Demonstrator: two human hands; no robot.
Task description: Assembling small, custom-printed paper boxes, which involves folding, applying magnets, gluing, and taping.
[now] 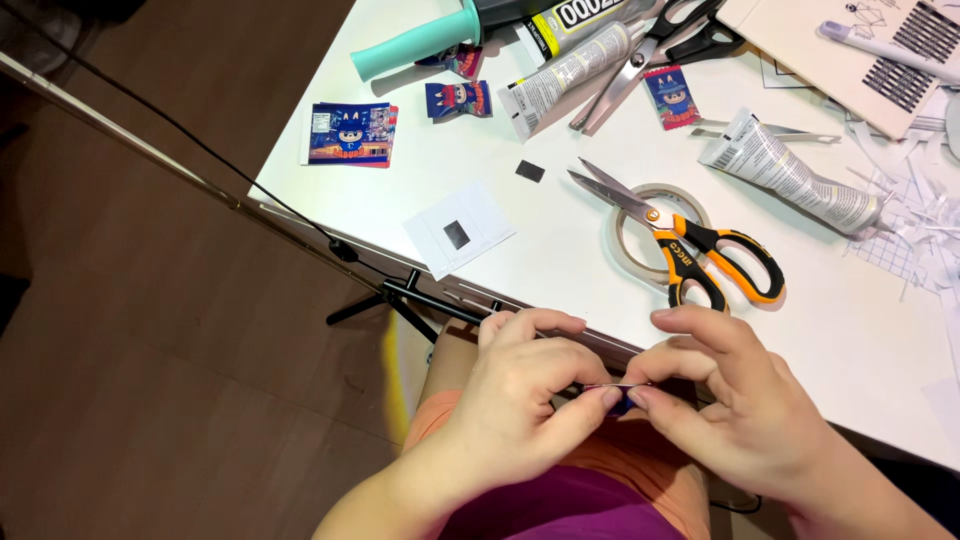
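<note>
Below the near edge of the white table (560, 270), over my lap, my left hand (525, 400) and my right hand (725, 395) meet. Both pinch one small thin flat piece (617, 388) between thumb and fingertips; it shows edge-on with a bit of blue under it, and most of it is hidden by my fingers. On the table just above my hands lie orange-and-black scissors (690, 245), open, resting across a roll of clear tape (655, 235).
The table also holds two glue tubes (790, 175), grey scissors (650, 55), a teal-handled tool (415, 45), small blue printed cards (350, 133), a white card with a dark square (460, 235), and paper scraps (920, 220) at right. A black tripod (400, 295) stands on the wooden floor at left.
</note>
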